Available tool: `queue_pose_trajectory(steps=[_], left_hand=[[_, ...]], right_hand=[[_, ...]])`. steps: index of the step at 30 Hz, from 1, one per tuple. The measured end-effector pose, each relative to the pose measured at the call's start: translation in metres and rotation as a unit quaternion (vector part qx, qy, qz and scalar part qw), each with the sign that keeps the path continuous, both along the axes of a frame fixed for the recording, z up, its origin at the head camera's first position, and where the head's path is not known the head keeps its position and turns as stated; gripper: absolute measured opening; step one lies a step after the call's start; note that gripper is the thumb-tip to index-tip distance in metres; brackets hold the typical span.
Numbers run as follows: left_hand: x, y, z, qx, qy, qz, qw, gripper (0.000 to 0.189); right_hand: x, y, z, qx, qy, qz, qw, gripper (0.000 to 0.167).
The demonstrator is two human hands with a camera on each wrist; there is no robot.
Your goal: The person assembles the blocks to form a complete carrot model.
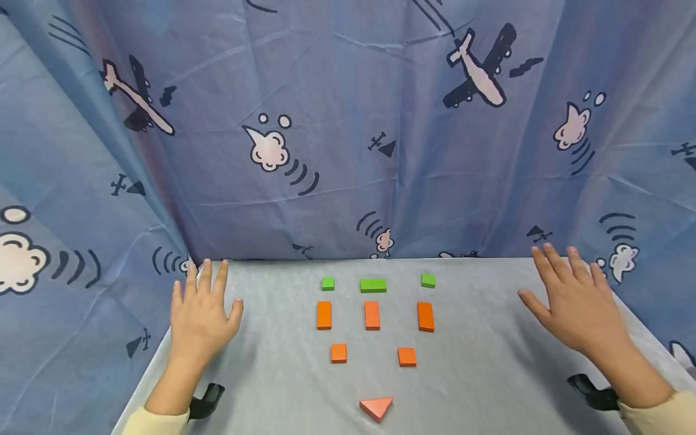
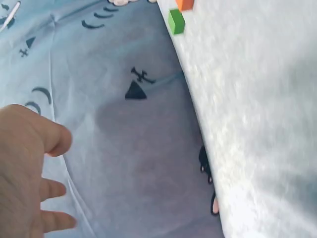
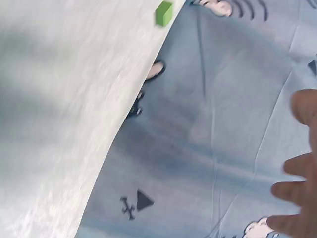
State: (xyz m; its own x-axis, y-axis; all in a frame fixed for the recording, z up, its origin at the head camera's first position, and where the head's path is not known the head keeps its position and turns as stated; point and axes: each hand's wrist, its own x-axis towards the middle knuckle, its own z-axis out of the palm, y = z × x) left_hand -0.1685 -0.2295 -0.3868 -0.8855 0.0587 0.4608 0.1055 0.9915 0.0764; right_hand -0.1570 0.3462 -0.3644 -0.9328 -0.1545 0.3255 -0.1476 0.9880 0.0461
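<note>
My left hand (image 1: 200,319) is held over the left side of the white tabletop, fingers spread and straight, holding nothing. On the right side, my right hand (image 1: 580,307) is likewise spread and has nothing in it. Between them lie wooden-looking blocks. At the back are a small green block (image 1: 328,283), a long green block (image 1: 373,286) and another small green block (image 1: 428,280). Orange oblong blocks (image 1: 324,315) form the row in front, the middle one (image 1: 372,315) paler. Nearer are two orange square blocks (image 1: 339,353) and a salmon triangular block (image 1: 376,408). Neither hand touches a block.
A blue curtain (image 1: 337,78) printed with planes and clouds hangs behind the white tabletop (image 1: 283,386) and along both sides. Black straps (image 1: 206,401) sit at both wrists. In the right wrist view, a green block (image 3: 164,14) lies near the table edge.
</note>
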Motion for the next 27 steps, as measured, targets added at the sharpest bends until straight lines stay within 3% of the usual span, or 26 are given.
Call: queue_pose_trajectory(steps=[4,8,13,17,27], left_hand=[[0.001,0.010,-0.005,0.017,-0.012,-0.004,0.9998,0.067],[-0.001,0.018,-0.013,0.054,-0.029,-0.020,0.9979,0.068],[-0.004,0.027,-0.022,0.091,-0.062,-0.034,0.9934,0.069],[-0.004,0.033,-0.027,0.132,-0.099,-0.044,0.9854,0.068],[-0.009,0.053,-0.045,0.239,-0.178,-0.081,0.9511,0.062]], right_hand=[[-0.004,-0.020,0.005,-0.013,0.075,0.056,0.9955,0.071],[-0.009,-0.041,0.002,-0.036,0.097,0.104,0.9892,0.058],[-0.014,-0.067,-0.007,-0.082,0.077,0.134,0.9846,0.047],[-0.016,-0.088,-0.016,-0.134,0.047,0.146,0.9790,0.034],[-0.030,-0.134,-0.040,-0.236,-0.057,0.172,0.9546,0.027]])
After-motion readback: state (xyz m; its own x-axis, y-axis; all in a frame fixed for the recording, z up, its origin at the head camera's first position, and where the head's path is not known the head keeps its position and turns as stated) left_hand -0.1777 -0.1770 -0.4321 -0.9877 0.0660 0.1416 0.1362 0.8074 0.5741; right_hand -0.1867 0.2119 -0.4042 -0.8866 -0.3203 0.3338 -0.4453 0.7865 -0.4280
